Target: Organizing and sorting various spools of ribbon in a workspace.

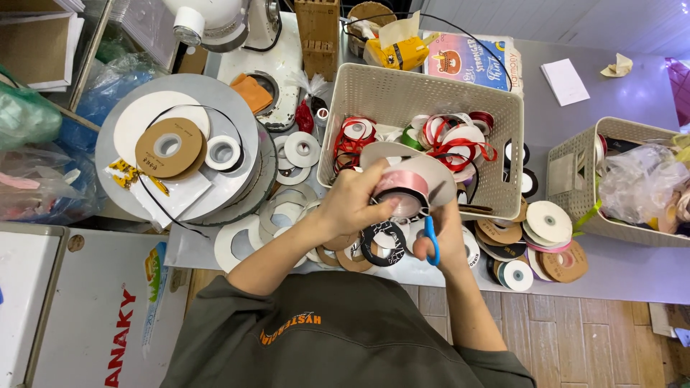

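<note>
My left hand (350, 203) grips a spool of pink satin ribbon (402, 184) with wide white card flanges, held tilted above the table's front edge. My right hand (447, 239) is just below and right of the spool, its fingers through the blue handles of a pair of scissors (430, 241); the blades are hidden behind the spool. Behind the spool stands a beige perforated basket (374, 90) filled with several spools of red, white and green ribbon.
Large grey and brown spools (180, 147) lie stacked at left, loose card rings (241, 244) beneath them. More ribbon rolls (546, 226) lie right of the hands. A second basket (575, 169) holds a plastic bag. Boxes, a knife block and a mixer stand at the back.
</note>
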